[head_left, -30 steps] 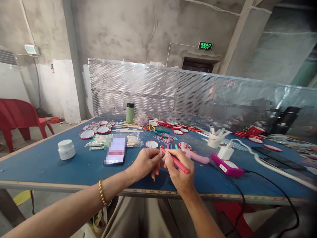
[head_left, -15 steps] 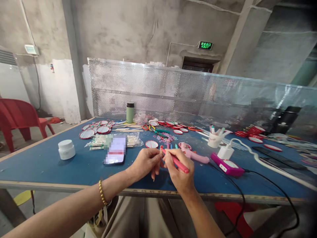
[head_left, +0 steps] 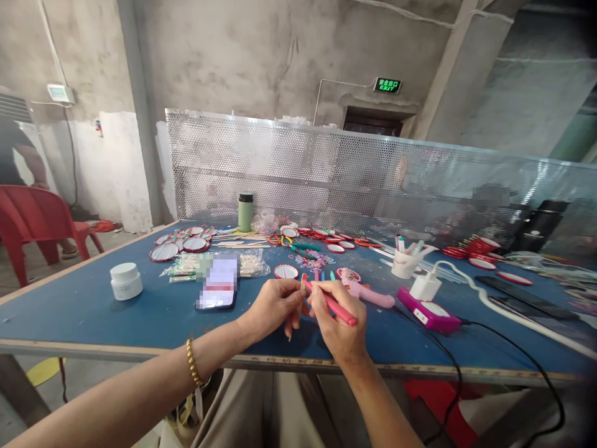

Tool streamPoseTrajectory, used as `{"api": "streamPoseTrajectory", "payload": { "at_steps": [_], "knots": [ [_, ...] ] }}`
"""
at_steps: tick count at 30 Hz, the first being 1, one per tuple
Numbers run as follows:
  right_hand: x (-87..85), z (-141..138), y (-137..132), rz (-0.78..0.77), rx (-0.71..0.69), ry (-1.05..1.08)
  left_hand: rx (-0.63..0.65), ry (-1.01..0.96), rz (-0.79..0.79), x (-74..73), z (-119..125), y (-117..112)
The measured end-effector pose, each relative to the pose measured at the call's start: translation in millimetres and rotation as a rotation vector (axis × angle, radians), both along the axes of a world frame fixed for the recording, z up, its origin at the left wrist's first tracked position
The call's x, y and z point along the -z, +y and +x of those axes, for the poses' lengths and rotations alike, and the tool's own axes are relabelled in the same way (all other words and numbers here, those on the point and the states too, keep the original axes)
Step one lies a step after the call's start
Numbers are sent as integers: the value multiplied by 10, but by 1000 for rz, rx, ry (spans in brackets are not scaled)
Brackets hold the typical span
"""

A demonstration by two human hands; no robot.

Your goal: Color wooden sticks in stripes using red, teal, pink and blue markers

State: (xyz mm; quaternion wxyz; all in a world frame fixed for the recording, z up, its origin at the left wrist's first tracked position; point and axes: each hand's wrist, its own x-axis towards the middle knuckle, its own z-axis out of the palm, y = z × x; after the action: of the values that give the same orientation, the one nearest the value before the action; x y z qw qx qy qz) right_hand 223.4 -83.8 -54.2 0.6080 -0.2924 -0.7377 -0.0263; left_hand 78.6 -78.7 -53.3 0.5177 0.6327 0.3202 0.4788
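Nr R hand point(head_left: 342, 320): glue gun point(head_left: 375, 297)

1. Near the front edge of the counter point(head_left: 168, 323), right grip point(head_left: 344, 336) holds pink pen-like tool point(head_left: 341, 310) beside left grip point(head_left: 269, 311).
2. White jar point(head_left: 125, 283) toward the left edge.
3. Green bottle point(head_left: 245, 215) near the back edge.

The small pale piece point(head_left: 303, 285) held by the left grip point(head_left: 273, 309) is too tiny to identify, and the red plastic chair point(head_left: 35, 214) far left of it is cut off.
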Motion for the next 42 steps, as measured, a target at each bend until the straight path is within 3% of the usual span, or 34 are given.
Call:
{"api": "streamPoseTrajectory", "payload": {
  "at_steps": [42],
  "knots": [
    [28,5,5,-16,49,17,-6,21,1,-12,-9,-18]
  ]
}}
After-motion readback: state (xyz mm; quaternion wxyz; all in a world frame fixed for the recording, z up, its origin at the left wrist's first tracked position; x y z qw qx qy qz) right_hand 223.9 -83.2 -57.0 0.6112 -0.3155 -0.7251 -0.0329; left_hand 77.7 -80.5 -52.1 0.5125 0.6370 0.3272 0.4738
